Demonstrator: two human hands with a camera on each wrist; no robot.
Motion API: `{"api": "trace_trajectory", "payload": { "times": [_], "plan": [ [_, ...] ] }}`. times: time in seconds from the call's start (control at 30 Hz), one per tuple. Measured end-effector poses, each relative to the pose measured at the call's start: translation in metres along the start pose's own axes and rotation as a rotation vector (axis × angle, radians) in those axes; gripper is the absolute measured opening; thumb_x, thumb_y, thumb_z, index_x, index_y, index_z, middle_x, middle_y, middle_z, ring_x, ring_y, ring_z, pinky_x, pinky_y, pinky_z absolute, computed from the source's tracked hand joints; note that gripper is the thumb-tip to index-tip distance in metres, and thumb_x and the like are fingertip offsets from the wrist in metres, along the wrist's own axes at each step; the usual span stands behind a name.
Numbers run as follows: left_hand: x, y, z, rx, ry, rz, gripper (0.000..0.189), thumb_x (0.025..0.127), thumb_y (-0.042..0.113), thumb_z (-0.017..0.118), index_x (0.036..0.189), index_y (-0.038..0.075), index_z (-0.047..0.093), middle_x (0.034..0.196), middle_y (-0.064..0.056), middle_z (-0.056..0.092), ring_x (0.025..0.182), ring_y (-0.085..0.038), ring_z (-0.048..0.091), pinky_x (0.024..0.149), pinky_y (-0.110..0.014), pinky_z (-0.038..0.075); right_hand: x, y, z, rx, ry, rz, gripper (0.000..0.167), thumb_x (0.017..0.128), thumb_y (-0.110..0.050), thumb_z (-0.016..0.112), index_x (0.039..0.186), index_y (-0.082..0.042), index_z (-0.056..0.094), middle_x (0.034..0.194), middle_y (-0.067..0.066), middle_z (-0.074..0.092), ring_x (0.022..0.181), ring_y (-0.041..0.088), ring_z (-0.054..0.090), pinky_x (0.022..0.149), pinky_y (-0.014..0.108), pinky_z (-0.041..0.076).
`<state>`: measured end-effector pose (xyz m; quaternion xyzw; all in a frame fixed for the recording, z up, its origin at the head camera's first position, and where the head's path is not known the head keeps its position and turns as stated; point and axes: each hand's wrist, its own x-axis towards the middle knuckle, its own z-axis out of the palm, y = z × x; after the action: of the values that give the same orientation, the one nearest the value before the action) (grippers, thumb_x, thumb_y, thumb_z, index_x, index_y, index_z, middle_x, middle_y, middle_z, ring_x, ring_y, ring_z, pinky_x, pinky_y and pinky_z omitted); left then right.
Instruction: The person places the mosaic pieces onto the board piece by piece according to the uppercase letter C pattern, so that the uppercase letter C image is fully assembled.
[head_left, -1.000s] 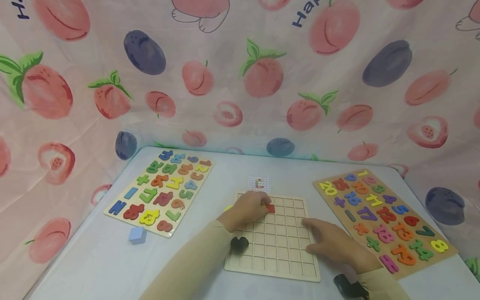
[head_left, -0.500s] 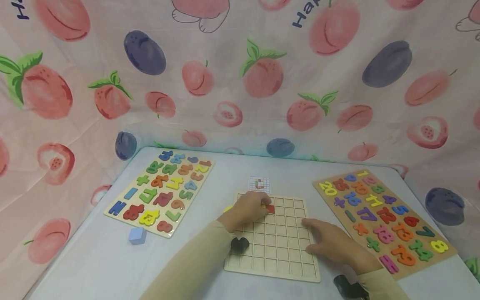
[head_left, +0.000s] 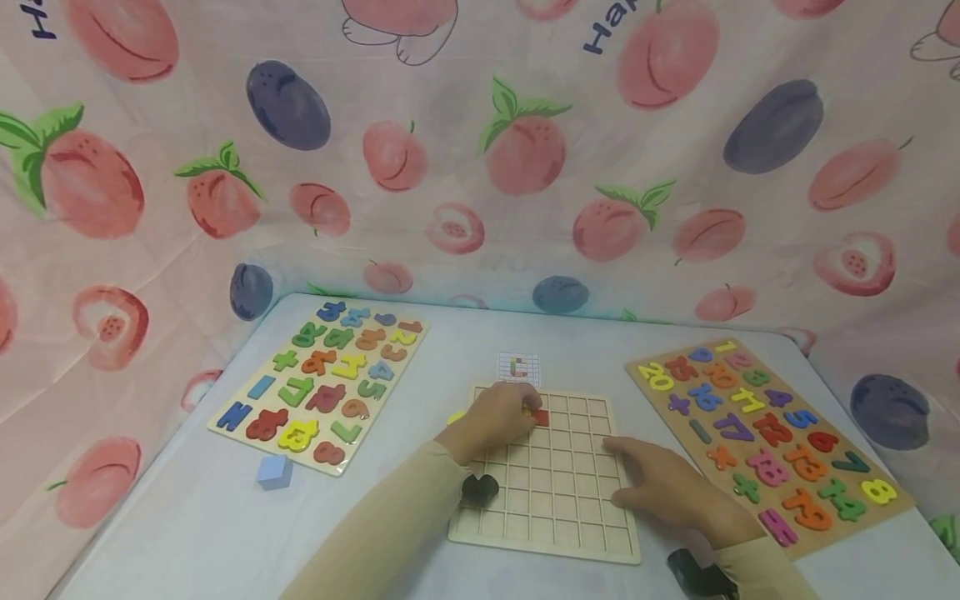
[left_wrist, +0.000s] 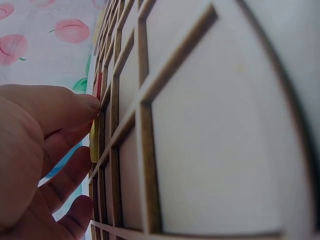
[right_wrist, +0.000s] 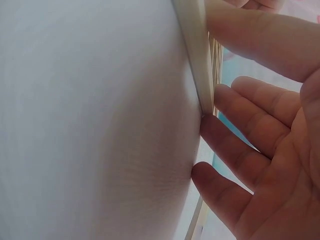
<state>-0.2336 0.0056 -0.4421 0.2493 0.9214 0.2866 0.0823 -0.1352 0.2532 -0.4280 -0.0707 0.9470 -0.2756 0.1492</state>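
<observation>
A pale wooden grid board (head_left: 555, 482) lies before me, divided into square cells. Over its upper left part my left hand (head_left: 498, 417) is bent, pinching a small yellow tile (left_wrist: 94, 142) low at the cells. Right beside those fingertips sits a red tile (head_left: 541, 417) in the grid. My right hand (head_left: 667, 479) rests along the board's right side, thumb and fingers extended, fingertips at the board's edge (right_wrist: 196, 55). The left hand covers several cells.
A small card with a coloured pattern (head_left: 518, 368) lies behind the board. Number puzzle boards stand left (head_left: 318, 379) and right (head_left: 772, 446). A light blue cube (head_left: 275, 472) sits front left. Something yellow (head_left: 456, 416) shows at the grid board's left edge.
</observation>
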Motion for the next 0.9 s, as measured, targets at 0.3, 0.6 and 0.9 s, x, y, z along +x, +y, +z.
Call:
{"api": "trace_trajectory", "payload": {
  "times": [0.3,0.6,0.9],
  "plan": [
    [-0.006,-0.001,-0.009,-0.051,-0.030,-0.047,0.030,0.089,0.010,0.067,0.119,0.010,0.070,0.117,0.000,0.068,0.113,-0.018,0.060,0.098,-0.035,0.047,0.000,0.001,-0.001,-0.004,-0.004,-0.019,0.076,0.076,-0.024,0.086,0.142,-0.006,0.053,0.147,0.019,0.049,0.138,0.045,0.037,0.110,0.061,0.028],
    [-0.013,-0.012,-0.025,-0.007,-0.007,-0.007,0.028,0.092,0.012,0.067,0.119,0.008,0.069,0.120,-0.005,0.069,0.116,-0.024,0.061,0.098,-0.038,0.048,0.001,0.001,-0.001,-0.021,-0.014,0.008,0.076,0.077,-0.025,0.086,0.142,-0.005,0.053,0.147,0.018,0.049,0.139,0.044,0.037,0.111,0.060,0.028],
    [-0.025,-0.031,-0.034,-0.062,0.025,-0.087,0.029,0.092,0.015,0.069,0.120,0.009,0.068,0.122,-0.008,0.067,0.116,-0.027,0.060,0.100,-0.042,0.046,0.001,0.000,-0.001,-0.016,-0.014,-0.008,0.077,0.077,-0.025,0.086,0.143,-0.005,0.052,0.148,0.018,0.048,0.139,0.044,0.037,0.111,0.060,0.028]
  ]
}}
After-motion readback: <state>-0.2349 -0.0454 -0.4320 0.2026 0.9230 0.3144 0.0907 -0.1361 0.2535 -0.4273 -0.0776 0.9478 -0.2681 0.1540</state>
